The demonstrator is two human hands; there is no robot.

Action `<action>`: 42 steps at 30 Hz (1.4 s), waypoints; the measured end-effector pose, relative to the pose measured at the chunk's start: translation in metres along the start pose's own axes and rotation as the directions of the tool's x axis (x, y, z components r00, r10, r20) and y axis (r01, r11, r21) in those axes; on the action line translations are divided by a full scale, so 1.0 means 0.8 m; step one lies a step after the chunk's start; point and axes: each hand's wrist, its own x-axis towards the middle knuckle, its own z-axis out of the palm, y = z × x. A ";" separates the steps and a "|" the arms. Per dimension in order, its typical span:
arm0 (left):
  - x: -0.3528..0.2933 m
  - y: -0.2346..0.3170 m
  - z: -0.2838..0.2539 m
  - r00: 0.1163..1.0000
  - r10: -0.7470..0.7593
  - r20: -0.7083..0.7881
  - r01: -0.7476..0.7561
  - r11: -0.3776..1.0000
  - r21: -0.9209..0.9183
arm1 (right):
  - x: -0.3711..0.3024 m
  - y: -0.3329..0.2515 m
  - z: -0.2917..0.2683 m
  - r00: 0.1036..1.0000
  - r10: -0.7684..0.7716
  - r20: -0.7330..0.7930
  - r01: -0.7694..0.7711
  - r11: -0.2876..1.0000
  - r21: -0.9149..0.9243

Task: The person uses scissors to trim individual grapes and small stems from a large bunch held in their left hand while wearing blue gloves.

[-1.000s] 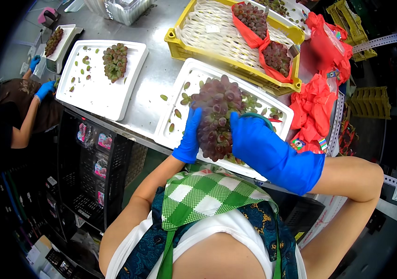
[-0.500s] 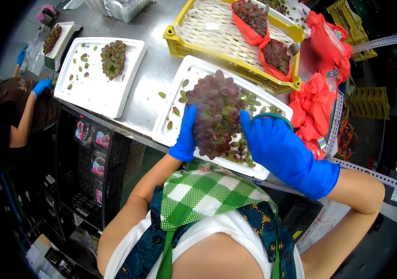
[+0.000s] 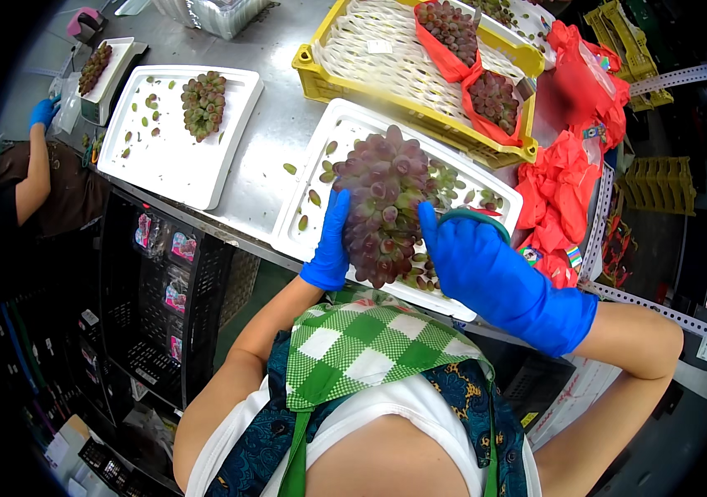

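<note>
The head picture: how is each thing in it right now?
Big grape bunch, held
Left hand, gloved, holding it
Right hand, gloved, gripping a green handle
Near tray, littered with loose grapes
Left tray, holding loose grapes, one bunch
Yellow crate, open, partly filled
Red wrappers, crumpled

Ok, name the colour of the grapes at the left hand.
The grapes are mostly dusky purple, some green; best seen in the head view.

Blue-gloved left hand and right hand are facing each other closely.
The right hand is holding a curled grip, right elbow jutting sharply outward; the left arm is bending less.
</note>
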 end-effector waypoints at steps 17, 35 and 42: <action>0.002 0.002 0.006 1.000 -0.027 0.010 0.028 0.999 -0.036 | -0.003 -0.001 0.007 0.997 0.065 0.052 -0.074 0.977 0.200; 0.010 -0.003 0.017 0.998 -0.042 0.056 0.046 0.997 -0.069 | -0.011 0.003 0.002 0.991 0.104 0.088 -0.117 0.980 0.161; 0.008 0.001 0.021 0.998 -0.026 0.065 0.032 0.996 -0.086 | -0.007 0.001 0.006 0.993 0.117 0.033 -0.122 0.974 0.189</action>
